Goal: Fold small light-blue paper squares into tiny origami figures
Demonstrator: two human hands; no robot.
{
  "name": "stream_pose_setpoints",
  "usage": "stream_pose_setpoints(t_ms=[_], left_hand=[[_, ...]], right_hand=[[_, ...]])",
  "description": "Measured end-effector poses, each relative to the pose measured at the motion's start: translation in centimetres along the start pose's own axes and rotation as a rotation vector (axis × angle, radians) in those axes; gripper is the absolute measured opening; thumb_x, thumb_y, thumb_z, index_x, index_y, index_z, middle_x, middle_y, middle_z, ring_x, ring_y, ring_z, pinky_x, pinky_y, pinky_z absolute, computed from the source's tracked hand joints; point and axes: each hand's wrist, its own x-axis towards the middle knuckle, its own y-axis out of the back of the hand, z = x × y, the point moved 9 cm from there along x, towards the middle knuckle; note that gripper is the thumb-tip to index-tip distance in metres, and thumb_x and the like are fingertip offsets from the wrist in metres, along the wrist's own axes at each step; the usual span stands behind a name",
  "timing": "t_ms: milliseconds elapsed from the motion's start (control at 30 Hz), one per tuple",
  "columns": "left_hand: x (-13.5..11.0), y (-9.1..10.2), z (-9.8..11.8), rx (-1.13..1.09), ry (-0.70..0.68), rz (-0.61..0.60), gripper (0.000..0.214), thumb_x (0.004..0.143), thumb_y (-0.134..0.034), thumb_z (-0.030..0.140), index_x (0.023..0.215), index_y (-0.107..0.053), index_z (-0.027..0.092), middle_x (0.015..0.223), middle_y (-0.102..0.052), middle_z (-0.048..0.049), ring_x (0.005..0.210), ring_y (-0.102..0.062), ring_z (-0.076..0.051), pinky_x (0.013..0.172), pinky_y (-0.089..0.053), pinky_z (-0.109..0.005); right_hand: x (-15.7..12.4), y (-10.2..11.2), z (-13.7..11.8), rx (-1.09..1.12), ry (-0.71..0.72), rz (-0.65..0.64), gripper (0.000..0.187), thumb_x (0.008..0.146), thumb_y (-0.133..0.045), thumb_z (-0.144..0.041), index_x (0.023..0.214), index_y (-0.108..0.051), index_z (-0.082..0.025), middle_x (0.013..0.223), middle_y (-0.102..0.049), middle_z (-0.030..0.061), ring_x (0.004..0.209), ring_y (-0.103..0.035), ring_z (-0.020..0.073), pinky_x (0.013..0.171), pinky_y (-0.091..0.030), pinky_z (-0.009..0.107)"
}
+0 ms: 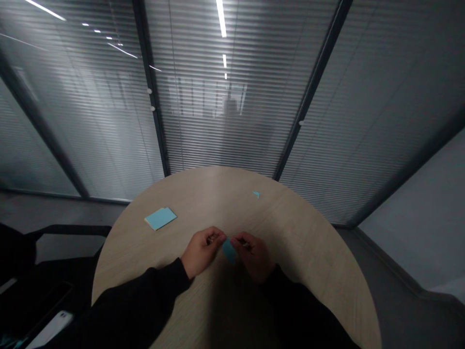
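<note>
Between my hands is a small piece of blue paper [229,251], held up near the front middle of the round table. My left hand [204,249] pinches its upper left edge between thumb and fingers. On the other side, my right hand [254,254] pinches the upper right edge the same way. The paper hangs down below the fingertips, and its exact folds are too dim to make out. A stack of blue paper sheets [161,218], with a yellowish edge beneath, lies to the left of my left hand.
A small blue paper piece [256,194] lies toward the table's far right. The round wooden table [218,189] stands against glass panels with blinds [225,131]. At the left are a dark chair [69,230] and a white phone [53,329].
</note>
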Motion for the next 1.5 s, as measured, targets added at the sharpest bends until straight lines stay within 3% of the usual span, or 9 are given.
stream_pose_setpoints(t_ms=[233,400,567,833,1033,1267,1500], left_hand=[[-0.2,-1.3,0.4,0.032,-0.014,-0.146,0.031,0.085,-0.062,0.046,0.086,-0.067,0.015,0.07,-0.062,-0.0024,0.063,-0.052,-0.014,0.059,-0.039,-0.025],[0.1,-0.4,-0.3,-0.105,0.078,-0.052,0.034,0.08,-0.066,0.048,0.083,-0.065,0.014,0.065,-0.058,0.0002,0.058,-0.048,-0.012,0.055,-0.034,-0.023],[0.0,-0.2,-0.7,-0.335,0.173,-0.023,0.034,0.076,-0.072,0.047,0.084,-0.065,0.014,0.072,-0.064,-0.0012,0.06,-0.051,-0.011,0.057,-0.036,-0.022],[0.0,-0.9,-0.2,-0.422,0.146,-0.09,0.025,0.078,-0.072,0.039,0.08,-0.066,0.015,0.075,-0.066,-0.0014,0.062,-0.052,-0.009,0.062,-0.039,-0.022],[0.0,-0.8,-0.2,-0.411,0.141,-0.074,0.029,0.078,-0.071,0.043,0.081,-0.065,0.015,0.073,-0.064,-0.0008,0.059,-0.049,-0.009,0.06,-0.038,-0.022],[-0.3,-1.7,0.3,-0.367,0.15,-0.188,0.034,0.077,-0.073,0.047,0.085,-0.068,0.014,0.077,-0.066,-0.0033,0.064,-0.052,-0.011,0.063,-0.038,-0.023],[-0.3,-2.0,-0.2,-0.356,0.11,-0.202,0.037,0.076,-0.073,0.047,0.089,-0.066,0.013,0.075,-0.063,-0.0017,0.06,-0.047,-0.009,0.058,-0.033,-0.023]], right_hand=[[0.0,1.0,0.4,0.01,-0.034,0.089,0.031,0.089,-0.053,-0.044,0.077,-0.065,-0.018,0.067,-0.064,0.0011,0.058,-0.059,0.0144,0.053,-0.045,0.023],[0.1,1.1,1.4,0.167,-0.093,0.114,0.038,0.089,-0.052,-0.051,0.095,-0.066,-0.016,0.078,-0.069,0.0054,0.065,-0.062,0.0164,0.057,-0.049,0.025],[0.2,0.1,2.2,0.298,-0.105,0.042,0.048,0.079,-0.067,-0.045,0.118,-0.06,-0.018,0.1,-0.071,0.0095,0.085,-0.067,0.0208,0.065,-0.053,0.028],[0.0,0.0,1.0,0.278,-0.077,0.019,0.03,0.083,-0.064,-0.043,0.099,-0.07,-0.019,0.09,-0.074,0.006,0.076,-0.069,0.0195,0.069,-0.053,0.029],[-0.1,-0.2,1.0,0.209,-0.076,-0.007,0.031,0.085,-0.063,-0.045,0.101,-0.072,-0.02,0.086,-0.075,0.0044,0.068,-0.068,0.0182,0.06,-0.051,0.027],[-0.1,0.2,0.4,0.163,-0.027,0.018,0.026,0.084,-0.063,-0.043,0.091,-0.072,-0.019,0.088,-0.076,0.0068,0.078,-0.07,0.0221,0.07,-0.053,0.031],[-0.2,0.0,0.8,0.191,-0.043,-0.004,0.029,0.086,-0.061,-0.045,0.092,-0.07,-0.019,0.087,-0.076,0.0069,0.075,-0.07,0.0203,0.066,-0.052,0.029]])
